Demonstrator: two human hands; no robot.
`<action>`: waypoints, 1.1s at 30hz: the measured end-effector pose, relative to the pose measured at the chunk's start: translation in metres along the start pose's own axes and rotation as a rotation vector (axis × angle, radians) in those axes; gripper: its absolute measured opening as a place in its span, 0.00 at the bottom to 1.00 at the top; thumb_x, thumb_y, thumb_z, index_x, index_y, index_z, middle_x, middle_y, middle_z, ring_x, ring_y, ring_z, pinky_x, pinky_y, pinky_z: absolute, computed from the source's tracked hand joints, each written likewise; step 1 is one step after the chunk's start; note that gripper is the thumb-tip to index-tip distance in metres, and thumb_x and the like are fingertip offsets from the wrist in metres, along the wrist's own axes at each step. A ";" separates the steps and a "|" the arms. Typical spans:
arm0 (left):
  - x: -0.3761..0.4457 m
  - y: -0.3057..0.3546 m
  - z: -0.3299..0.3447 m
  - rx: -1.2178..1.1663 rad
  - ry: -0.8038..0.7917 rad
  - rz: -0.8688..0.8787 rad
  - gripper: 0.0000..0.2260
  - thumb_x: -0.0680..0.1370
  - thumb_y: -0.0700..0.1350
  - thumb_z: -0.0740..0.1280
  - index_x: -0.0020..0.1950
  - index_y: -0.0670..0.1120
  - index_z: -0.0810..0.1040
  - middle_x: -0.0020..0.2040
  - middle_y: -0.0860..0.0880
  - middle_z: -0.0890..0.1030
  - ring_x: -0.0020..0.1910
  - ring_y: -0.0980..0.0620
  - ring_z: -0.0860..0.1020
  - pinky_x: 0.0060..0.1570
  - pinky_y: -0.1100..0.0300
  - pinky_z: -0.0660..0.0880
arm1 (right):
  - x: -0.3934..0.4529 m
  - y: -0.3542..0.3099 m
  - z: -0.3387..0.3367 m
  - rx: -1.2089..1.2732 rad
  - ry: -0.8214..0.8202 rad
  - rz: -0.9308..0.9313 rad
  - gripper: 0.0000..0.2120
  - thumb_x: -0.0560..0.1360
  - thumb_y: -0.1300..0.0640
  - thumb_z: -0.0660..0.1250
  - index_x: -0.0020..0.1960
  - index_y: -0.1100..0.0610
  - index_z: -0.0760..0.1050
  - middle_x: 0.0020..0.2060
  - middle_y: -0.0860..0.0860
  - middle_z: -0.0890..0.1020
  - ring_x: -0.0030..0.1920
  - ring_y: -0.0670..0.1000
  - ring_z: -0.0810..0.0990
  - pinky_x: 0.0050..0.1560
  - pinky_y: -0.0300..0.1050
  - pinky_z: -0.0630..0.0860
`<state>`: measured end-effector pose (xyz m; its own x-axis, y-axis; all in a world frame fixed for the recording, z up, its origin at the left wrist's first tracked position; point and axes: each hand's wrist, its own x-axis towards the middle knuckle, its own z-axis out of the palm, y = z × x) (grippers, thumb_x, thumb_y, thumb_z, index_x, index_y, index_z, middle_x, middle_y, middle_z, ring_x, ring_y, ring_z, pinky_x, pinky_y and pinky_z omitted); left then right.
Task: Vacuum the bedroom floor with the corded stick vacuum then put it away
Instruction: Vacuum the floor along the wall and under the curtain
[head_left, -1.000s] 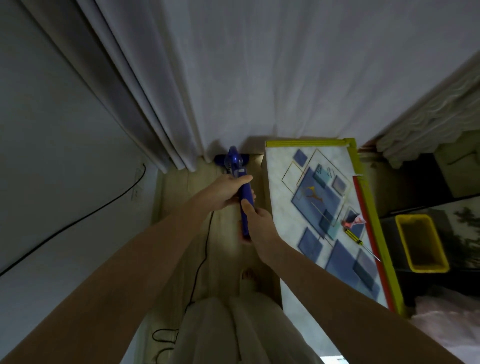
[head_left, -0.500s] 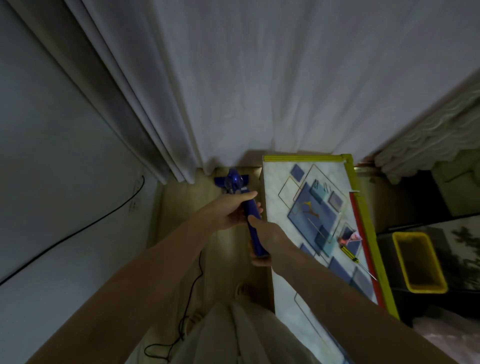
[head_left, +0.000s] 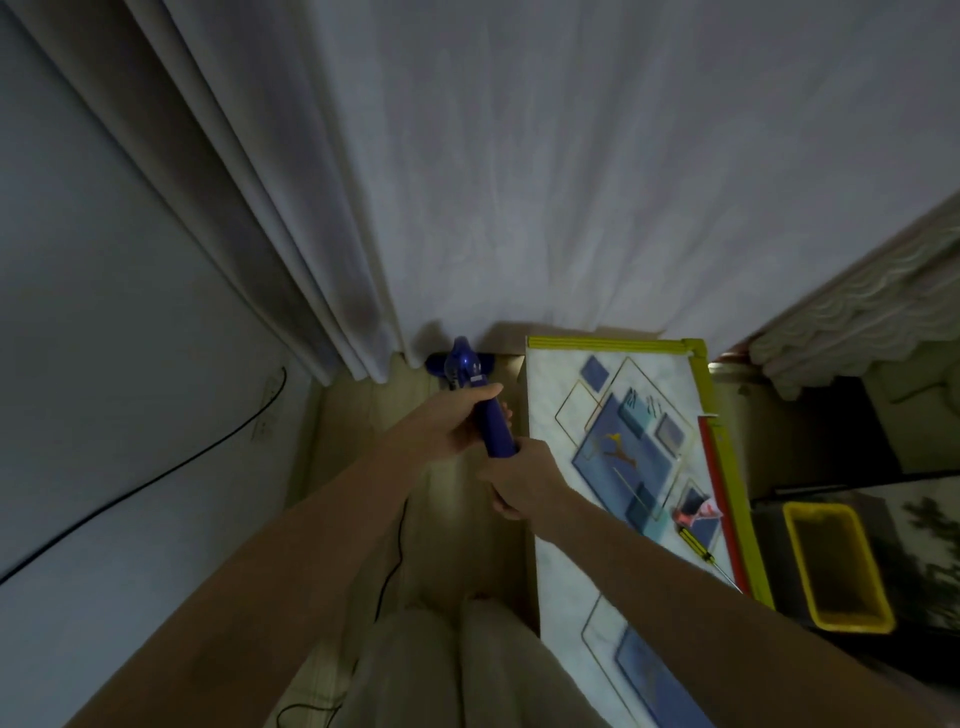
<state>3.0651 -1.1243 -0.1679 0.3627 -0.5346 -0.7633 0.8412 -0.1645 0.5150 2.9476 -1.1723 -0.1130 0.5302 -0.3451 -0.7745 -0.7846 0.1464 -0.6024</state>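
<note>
The light is dim. Pale curtains (head_left: 519, 182) hang in folds to the light wooden floor (head_left: 363, 441) — a plain wall (head_left: 104, 338) stands on the left. On the right is a table (head_left: 566, 415) with a marbled top, blue squares and a yellow edge; a screwdriver (head_left: 698, 543) lies on it. Past it sits a yellow bin (head_left: 795, 566) — scalloped cloth (head_left: 857, 317) hangs above

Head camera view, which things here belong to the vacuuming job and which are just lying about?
Part of the job:
- blue stick vacuum, gripped by the left hand and right hand
- black power cord
- wooden floor

Just lying about:
- yellow-handled screwdriver on the patterned tabletop
- yellow bin
- white curtain
</note>
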 end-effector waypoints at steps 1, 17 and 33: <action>0.000 0.000 0.001 -0.012 0.020 0.007 0.08 0.79 0.40 0.66 0.56 0.39 0.72 0.41 0.44 0.77 0.38 0.49 0.78 0.36 0.57 0.78 | 0.000 -0.002 -0.001 -0.008 -0.011 0.000 0.16 0.75 0.64 0.66 0.60 0.58 0.67 0.41 0.54 0.75 0.30 0.46 0.73 0.24 0.33 0.71; -0.028 0.014 -0.051 -0.247 0.174 0.075 0.10 0.81 0.40 0.64 0.60 0.38 0.69 0.49 0.41 0.76 0.45 0.45 0.77 0.53 0.51 0.72 | -0.007 -0.040 0.016 -0.356 -0.126 -0.165 0.11 0.77 0.54 0.68 0.53 0.61 0.74 0.27 0.49 0.74 0.18 0.41 0.69 0.22 0.33 0.67; 0.070 0.126 0.022 -0.660 0.244 0.197 0.13 0.79 0.40 0.67 0.61 0.38 0.71 0.57 0.39 0.79 0.52 0.43 0.80 0.51 0.49 0.77 | 0.147 -0.193 -0.094 -0.971 -0.199 -0.459 0.10 0.74 0.50 0.69 0.46 0.58 0.77 0.28 0.51 0.77 0.24 0.47 0.73 0.27 0.36 0.70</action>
<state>3.1874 -1.2009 -0.1475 0.5462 -0.2901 -0.7858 0.7899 0.4906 0.3679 3.1470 -1.3389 -0.0921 0.8113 -0.0115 -0.5845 -0.3717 -0.7819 -0.5005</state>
